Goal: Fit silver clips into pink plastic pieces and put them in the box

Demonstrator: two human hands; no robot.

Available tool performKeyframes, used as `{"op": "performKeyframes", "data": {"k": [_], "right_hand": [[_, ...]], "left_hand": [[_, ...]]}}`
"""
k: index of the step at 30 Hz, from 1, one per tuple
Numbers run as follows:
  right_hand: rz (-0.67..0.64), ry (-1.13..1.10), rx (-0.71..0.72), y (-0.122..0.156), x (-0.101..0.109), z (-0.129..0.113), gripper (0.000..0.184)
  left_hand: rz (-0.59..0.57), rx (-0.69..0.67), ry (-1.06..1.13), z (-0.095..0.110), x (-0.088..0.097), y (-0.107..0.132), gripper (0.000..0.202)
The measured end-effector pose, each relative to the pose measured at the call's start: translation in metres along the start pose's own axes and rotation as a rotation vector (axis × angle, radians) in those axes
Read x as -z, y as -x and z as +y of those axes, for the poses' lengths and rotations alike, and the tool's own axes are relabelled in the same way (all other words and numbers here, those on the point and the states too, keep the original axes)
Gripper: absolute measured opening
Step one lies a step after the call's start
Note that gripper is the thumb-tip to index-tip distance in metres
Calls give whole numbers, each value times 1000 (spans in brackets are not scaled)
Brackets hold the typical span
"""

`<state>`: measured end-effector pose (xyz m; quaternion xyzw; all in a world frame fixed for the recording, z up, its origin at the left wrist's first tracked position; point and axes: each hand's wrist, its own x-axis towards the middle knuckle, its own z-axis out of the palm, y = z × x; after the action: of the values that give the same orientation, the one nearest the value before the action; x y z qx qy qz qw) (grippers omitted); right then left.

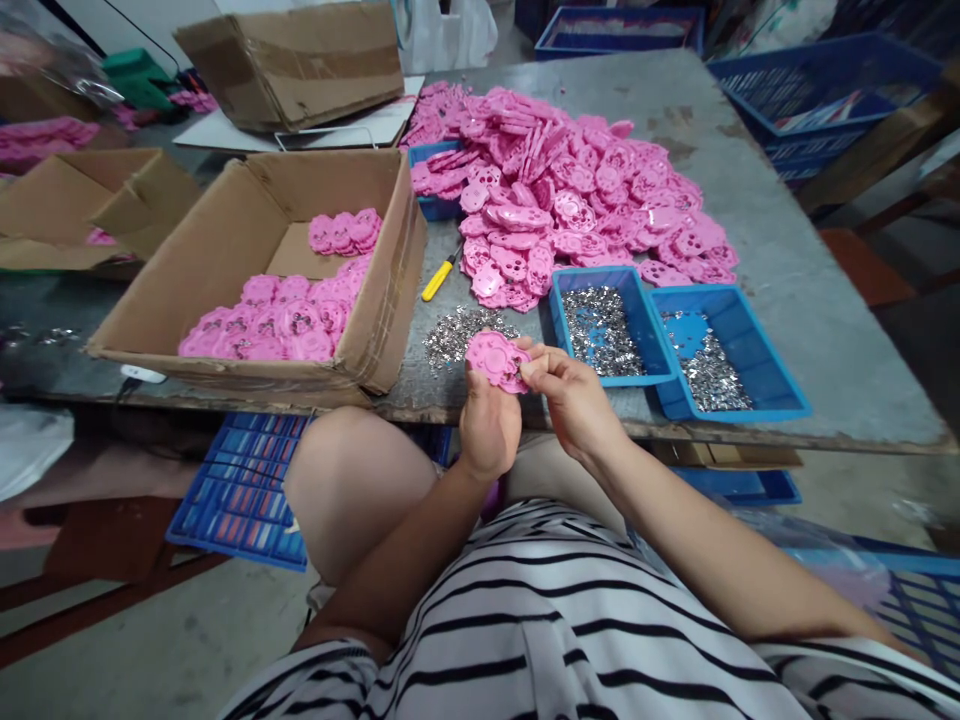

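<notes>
A pink plastic piece point(495, 358) with a scalloped edge is held up over the table's front edge. My left hand point(489, 425) grips it from below, thumb against its face. At its right side, my right hand point(568, 392) is closed with finger and thumb pinched at the edge; whether a small metal part sits in that pinch is too small to tell. Just behind lies a loose heap of small shiny metal parts point(459, 335). Two blue trays, one nearer point(660, 366) and one farther right point(795, 405), hold more such parts.
A large pile of pink pieces point(585, 190) covers the table's middle. At left stands an open cardboard box point(180, 235) with pink pieces inside. A yellow-handled tool point(437, 280) lies between box and pile. Blue crates point(780, 80) stand beyond the right edge.
</notes>
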<state>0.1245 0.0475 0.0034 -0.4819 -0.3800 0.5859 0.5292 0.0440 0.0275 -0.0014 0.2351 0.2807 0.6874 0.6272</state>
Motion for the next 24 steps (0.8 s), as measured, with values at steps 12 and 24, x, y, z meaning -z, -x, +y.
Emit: {"op": "performKeyframes", "data": {"k": [12, 24], "right_hand": [[32, 20, 78, -2, -1, 11, 24], [70, 18, 19, -3, -1, 11, 26]], "left_hand": [[21, 21, 13, -1, -3, 2, 54], [40, 37, 78, -6, -1, 3, 49]]}}
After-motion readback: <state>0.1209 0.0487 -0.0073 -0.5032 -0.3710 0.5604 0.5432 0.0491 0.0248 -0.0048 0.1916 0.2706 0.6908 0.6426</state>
